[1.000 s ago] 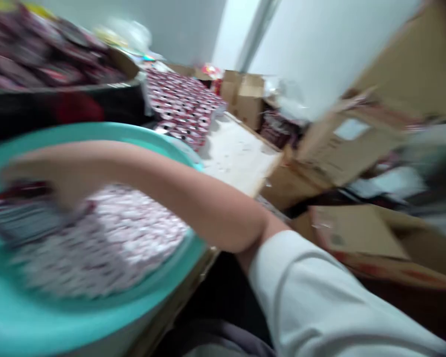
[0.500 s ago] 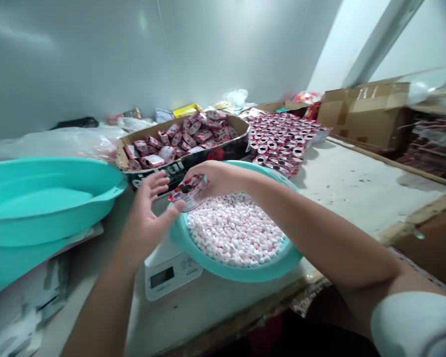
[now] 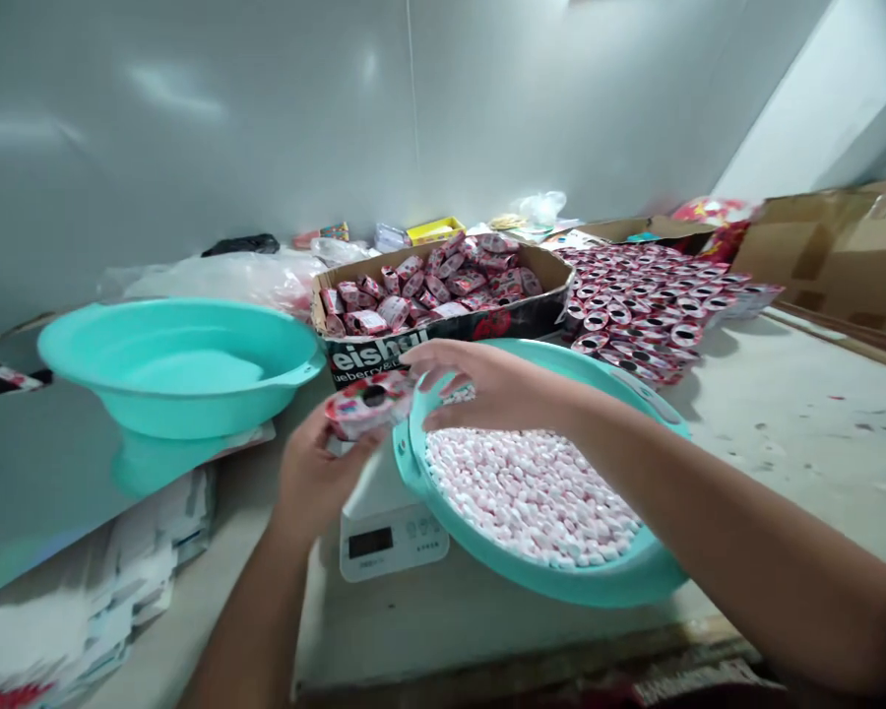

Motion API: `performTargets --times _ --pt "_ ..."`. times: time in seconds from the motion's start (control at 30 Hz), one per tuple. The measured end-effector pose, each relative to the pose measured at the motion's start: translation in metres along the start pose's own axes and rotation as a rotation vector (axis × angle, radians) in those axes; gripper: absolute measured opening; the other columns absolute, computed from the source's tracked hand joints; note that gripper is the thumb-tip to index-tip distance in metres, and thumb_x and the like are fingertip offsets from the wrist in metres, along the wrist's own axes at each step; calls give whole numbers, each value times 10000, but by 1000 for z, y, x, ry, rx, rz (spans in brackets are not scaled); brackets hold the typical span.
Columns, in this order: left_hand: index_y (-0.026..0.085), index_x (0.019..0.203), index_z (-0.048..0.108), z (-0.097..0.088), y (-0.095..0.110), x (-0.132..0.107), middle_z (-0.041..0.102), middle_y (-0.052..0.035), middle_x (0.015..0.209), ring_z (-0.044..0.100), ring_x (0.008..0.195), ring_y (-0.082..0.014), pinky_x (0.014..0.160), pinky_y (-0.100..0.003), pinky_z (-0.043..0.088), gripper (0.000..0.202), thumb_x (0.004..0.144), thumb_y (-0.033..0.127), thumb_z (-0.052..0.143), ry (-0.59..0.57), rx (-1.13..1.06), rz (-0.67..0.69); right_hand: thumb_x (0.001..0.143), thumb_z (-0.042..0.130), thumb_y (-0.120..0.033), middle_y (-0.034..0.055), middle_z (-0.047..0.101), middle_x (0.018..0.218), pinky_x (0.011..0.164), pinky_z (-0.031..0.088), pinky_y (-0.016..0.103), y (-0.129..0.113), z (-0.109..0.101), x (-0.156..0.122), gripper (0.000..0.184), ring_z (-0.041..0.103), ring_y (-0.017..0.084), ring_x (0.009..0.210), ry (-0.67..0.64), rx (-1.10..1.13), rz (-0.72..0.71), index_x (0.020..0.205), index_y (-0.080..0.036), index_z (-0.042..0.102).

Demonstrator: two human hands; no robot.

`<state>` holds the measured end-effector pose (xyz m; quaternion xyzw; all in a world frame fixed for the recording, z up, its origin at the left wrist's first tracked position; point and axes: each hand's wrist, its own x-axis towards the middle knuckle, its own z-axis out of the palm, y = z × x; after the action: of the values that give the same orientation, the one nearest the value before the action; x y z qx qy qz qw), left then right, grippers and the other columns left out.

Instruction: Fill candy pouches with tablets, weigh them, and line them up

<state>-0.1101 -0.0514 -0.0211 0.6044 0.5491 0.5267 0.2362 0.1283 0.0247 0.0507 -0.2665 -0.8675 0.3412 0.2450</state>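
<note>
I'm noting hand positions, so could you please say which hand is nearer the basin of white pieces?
Right. The right hand is above the basin; the left hand is left of it, holding a packet.

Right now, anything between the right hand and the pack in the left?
Nothing visible: the right hand is just right of the pack; whether they touch, I can't tell. The left hand grips its left end.
</note>
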Motion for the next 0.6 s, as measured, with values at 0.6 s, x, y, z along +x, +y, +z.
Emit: performTargets --times 0.6 --pt "170 1167 698 -19 -63 7 620 -156 1354 601 1235 -330 1048 -432 497 586 637 365 854 -331 -10 -213 670 803 -145 60 713 897 636 369 276 53 15 7 438 587 145 706 -415 -624 473 1103 -135 742"
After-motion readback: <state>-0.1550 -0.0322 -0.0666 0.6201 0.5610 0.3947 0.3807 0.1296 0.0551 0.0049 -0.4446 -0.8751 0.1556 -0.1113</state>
